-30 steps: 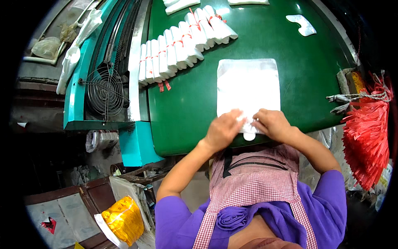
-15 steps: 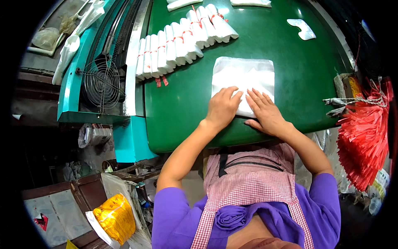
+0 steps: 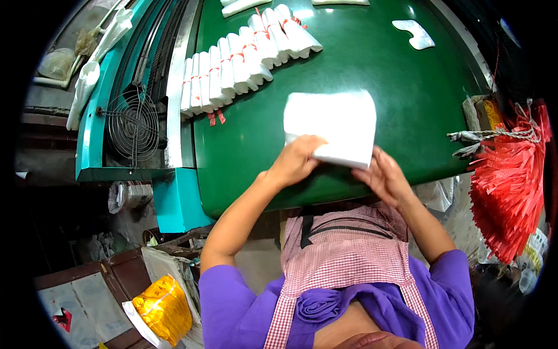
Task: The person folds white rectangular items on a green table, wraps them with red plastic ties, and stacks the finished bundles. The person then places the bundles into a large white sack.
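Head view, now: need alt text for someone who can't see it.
A person's left hand holds a flat white stack by its near left edge over a green table, right hand at its near right corner. White rolls tied in red lie beyond, to the left; red strips hang at right.

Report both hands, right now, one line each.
Left hand: closed on the near-left part of the white plastic stack.
Right hand: fingers partly spread at the near-right corner; whether it grips cannot be told.
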Motion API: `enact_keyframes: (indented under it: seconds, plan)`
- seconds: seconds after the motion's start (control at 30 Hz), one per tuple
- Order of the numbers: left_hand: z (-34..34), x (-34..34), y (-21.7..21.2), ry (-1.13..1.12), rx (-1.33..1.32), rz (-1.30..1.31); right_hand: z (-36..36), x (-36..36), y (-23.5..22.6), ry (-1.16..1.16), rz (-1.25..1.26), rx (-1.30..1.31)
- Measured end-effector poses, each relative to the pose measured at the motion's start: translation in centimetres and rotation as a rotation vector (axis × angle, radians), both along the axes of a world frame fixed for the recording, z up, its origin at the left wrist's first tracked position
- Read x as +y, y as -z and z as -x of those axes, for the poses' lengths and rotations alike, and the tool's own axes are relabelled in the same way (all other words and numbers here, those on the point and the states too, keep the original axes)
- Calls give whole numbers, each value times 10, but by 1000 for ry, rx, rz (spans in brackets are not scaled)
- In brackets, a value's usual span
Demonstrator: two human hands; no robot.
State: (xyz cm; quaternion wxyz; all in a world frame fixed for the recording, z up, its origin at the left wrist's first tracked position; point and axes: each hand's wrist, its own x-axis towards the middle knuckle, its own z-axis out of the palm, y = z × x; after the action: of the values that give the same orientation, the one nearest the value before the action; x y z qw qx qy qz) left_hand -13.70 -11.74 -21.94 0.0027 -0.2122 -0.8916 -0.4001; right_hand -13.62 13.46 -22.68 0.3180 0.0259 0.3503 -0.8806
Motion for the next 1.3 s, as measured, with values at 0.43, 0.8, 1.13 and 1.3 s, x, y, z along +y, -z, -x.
enact_keyframes:
  seconds: [0.43,0.8,1.13,1.3]
  plan:
    - [12,18,-31,296,458,603,75,20,9,-388,-1010,1966]
    - [-19,34,-17,158,62,478,22,27,-39,-500,-1151,1311]
    - [5,14,-21,-178,15,572,48,-1,-5,-47,-1301,1085]
    - [4,35,-13,17,8,308,44,18,27,588,-909,746]
